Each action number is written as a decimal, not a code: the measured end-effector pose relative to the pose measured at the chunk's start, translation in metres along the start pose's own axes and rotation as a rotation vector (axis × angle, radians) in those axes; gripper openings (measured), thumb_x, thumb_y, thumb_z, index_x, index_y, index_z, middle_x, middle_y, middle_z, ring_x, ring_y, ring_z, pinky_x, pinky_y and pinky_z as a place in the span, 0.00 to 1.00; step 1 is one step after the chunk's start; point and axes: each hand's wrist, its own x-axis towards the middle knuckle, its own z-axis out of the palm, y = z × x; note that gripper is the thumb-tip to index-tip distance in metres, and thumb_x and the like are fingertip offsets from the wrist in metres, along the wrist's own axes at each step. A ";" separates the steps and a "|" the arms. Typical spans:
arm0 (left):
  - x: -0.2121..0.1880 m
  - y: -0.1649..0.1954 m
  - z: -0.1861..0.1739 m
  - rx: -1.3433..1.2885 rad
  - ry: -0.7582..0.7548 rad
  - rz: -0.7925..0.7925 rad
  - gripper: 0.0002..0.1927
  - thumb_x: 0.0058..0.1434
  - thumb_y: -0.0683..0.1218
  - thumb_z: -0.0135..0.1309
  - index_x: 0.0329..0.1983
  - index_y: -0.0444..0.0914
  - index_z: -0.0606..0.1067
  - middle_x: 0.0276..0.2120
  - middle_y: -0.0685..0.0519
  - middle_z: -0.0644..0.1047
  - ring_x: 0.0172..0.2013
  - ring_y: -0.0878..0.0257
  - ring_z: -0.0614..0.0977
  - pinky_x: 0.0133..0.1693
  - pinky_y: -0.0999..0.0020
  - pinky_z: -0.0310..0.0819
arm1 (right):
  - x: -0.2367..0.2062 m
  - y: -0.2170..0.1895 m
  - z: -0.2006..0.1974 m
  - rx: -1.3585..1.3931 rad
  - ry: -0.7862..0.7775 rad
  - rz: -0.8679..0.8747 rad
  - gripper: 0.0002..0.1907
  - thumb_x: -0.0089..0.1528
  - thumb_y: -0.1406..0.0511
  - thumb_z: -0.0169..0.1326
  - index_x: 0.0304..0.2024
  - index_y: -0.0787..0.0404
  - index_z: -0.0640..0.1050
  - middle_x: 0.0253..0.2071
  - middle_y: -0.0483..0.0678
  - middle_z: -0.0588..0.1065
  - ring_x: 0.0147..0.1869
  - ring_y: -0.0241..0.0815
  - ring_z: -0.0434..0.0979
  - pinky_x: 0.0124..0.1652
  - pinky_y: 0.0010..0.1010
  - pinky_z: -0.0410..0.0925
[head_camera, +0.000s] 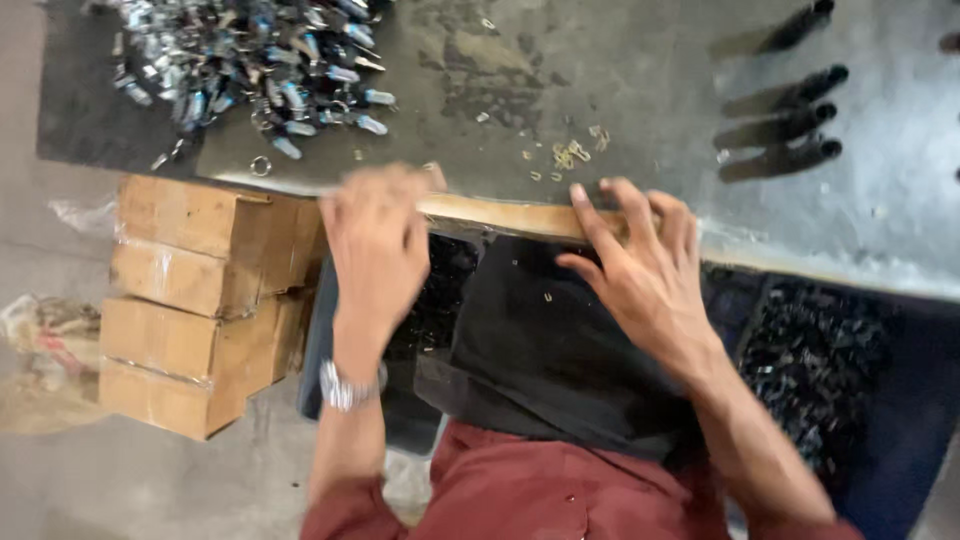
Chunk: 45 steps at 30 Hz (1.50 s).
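My left hand (378, 245) rests on the near wooden edge (500, 215) of a grey metal worktable (650, 90), fingers spread, blurred, holding nothing; a metal watch is on its wrist. On the same edge to the right lies my right hand (640, 265), fingers apart and empty. A few small brass clips (570, 155) lie on the table just beyond the hands. A dark cloth (540, 340) covers my lap below the edge.
A heap of shiny metal parts (250, 60) fills the table's far left. Several dark upright pegs (810, 110) stand at the right. Stacked cardboard boxes (200, 300) sit on the floor at the left. A bin of dark small parts (820, 370) is at the right.
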 end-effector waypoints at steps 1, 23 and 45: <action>0.023 -0.012 0.006 0.142 0.034 -0.008 0.16 0.62 0.38 0.55 0.53 0.38 0.79 0.51 0.49 0.76 0.53 0.50 0.76 0.56 0.53 0.63 | -0.008 0.001 -0.002 -0.002 0.069 -0.011 0.22 0.58 0.59 0.64 0.54 0.57 0.78 0.58 0.53 0.73 0.58 0.59 0.66 0.57 0.49 0.60; -0.021 0.152 0.052 -2.060 -0.315 -1.142 0.12 0.63 0.41 0.62 0.49 0.32 0.80 0.35 0.52 0.82 0.32 0.67 0.83 0.36 0.71 0.78 | -0.059 -0.006 -0.005 0.882 0.364 0.429 0.09 0.64 0.79 0.61 0.46 0.66 0.79 0.45 0.47 0.79 0.43 0.27 0.75 0.38 0.16 0.65; 0.195 0.153 0.132 -1.044 -0.275 0.101 0.07 0.64 0.40 0.61 0.45 0.34 0.78 0.36 0.51 0.80 0.32 0.65 0.79 0.36 0.71 0.76 | -0.114 0.059 -0.054 1.312 0.214 0.481 0.10 0.69 0.65 0.51 0.48 0.64 0.68 0.48 0.54 0.78 0.56 0.40 0.77 0.57 0.30 0.68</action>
